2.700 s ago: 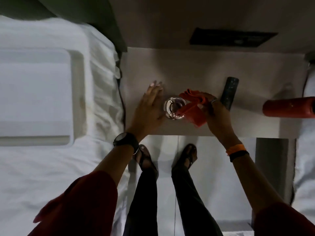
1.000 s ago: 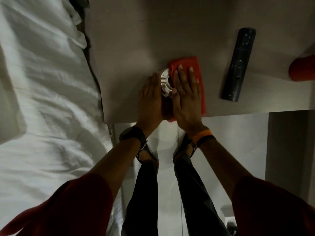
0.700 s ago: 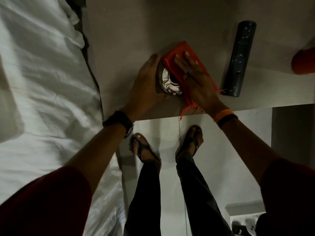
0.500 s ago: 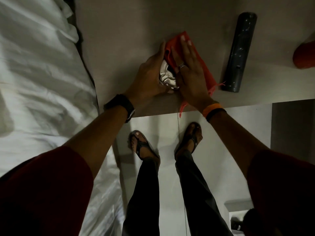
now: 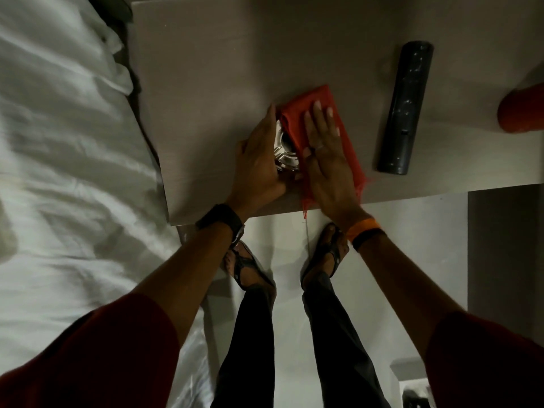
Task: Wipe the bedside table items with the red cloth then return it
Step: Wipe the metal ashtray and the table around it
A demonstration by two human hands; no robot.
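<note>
A small shiny glass ashtray (image 5: 285, 152) sits near the front edge of the grey bedside table (image 5: 212, 83). My left hand (image 5: 256, 160) cups its left side and holds it steady. The red cloth (image 5: 312, 101) lies folded against the ashtray's right side, one corner hanging over the table's edge. My right hand (image 5: 326, 154) presses flat on the cloth, fingers stretched out and pointing away from me. Much of the ashtray is hidden between the two hands.
A black remote control (image 5: 405, 107) lies to the right of the cloth. A red cylinder (image 5: 522, 110) pokes in at the right edge. The white bed (image 5: 64, 172) runs along the table's left side. My sandalled feet (image 5: 323, 254) stand on the pale floor below.
My right hand has flattened onto the cloth beside the ashtray and slid with it. My left hand has stayed wrapped around the ashtray's left side. The view shifted slightly.
</note>
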